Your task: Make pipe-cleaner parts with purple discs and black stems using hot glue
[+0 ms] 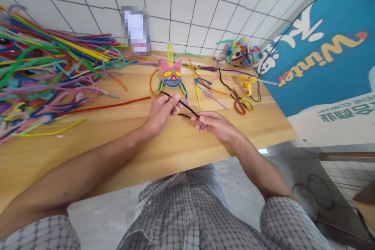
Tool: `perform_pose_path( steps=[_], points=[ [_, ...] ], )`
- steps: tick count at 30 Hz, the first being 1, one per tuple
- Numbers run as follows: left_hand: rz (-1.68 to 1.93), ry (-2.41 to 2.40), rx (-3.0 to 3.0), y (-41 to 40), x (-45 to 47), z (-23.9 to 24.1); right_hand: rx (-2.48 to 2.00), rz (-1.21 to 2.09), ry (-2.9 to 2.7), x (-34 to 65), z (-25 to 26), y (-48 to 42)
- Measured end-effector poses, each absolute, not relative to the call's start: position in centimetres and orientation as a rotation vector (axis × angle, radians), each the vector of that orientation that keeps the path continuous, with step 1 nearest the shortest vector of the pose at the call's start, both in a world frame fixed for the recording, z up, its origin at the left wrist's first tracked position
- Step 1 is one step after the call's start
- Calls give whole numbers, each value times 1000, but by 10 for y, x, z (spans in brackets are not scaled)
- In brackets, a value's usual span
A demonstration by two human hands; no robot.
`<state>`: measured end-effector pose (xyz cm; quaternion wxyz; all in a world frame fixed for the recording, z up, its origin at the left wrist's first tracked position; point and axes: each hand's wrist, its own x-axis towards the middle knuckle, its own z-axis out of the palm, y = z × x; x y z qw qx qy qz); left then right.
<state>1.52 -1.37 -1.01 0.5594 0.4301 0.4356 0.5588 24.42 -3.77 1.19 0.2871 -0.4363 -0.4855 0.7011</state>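
Observation:
A black pipe cleaner [187, 106] stretches between my two hands above the table. My left hand [164, 110] pinches it between thumb and fingers, and a short end sticks out past the fingertips. The fingers of my right hand [212, 123] are closed on its other part, where a black end also points back to the left. Just beyond my left hand sits a small figure [172, 77] with pink ears, yellow-ringed eyes, a blue mouth and a yellow loop on top. A small purple piece [185, 102] lies behind the black pipe cleaner.
A big heap of coloured pipe cleaners [58, 58] covers the left side of the wooden table [123, 160]. To the right are scissors [243, 103], a yellow glue gun [248, 84], a clear ball [222, 61] and a decorated figure [238, 52]. A phone [135, 31] leans against the tiled wall.

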Motion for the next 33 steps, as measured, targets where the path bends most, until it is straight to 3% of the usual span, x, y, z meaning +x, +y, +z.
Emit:
perform_pose_path(
  steps=[7,18,33],
  points=[
    [1342,1113,1094,-10,9,-4,-1179,1739,-1363,250,9,-53],
    [1210,1031,1189,-13,13,-2,-1069,2112,-1625,260,19,-63],
    [1074,943,1145,-6,12,-18,-1228,1706,-1782,281,8,-49]
  ],
)
